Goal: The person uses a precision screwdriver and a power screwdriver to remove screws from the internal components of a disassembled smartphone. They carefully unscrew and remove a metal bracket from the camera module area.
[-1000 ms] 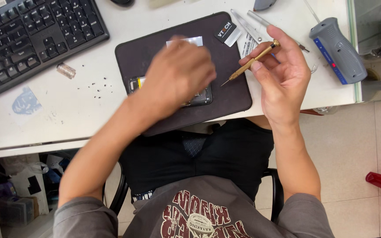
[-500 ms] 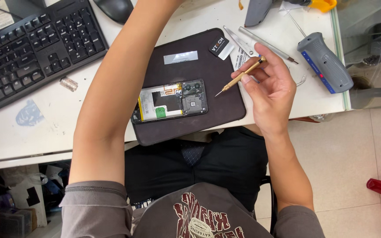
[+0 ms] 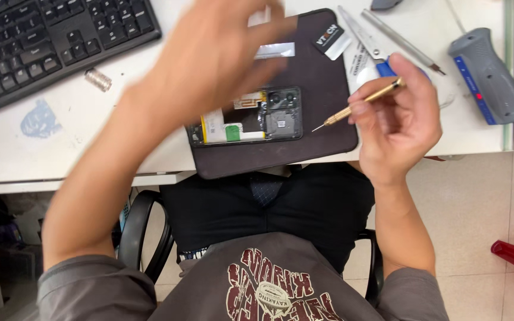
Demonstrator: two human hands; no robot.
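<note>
The left hand (image 3: 221, 53) is blurred, so its fingers cannot be told apart, and it hides the left end of the opened black phone (image 3: 248, 117). The black computer keyboard (image 3: 49, 41) is cut off by the top and left edges.

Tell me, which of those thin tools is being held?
The brass-coloured screwdriver, pinched in the right hand; the scissors and grey metal rod lie untouched on the table.

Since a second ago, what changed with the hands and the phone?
The left hand lifted off the opened phone, reached far up past the mat, and is now coming back above it, blurred and holding nothing that shows. The phone's insides are uncovered. Unchanged: the right hand holds the brass screwdriver, tip near the phone's edge; phone on the dark mat.
</note>
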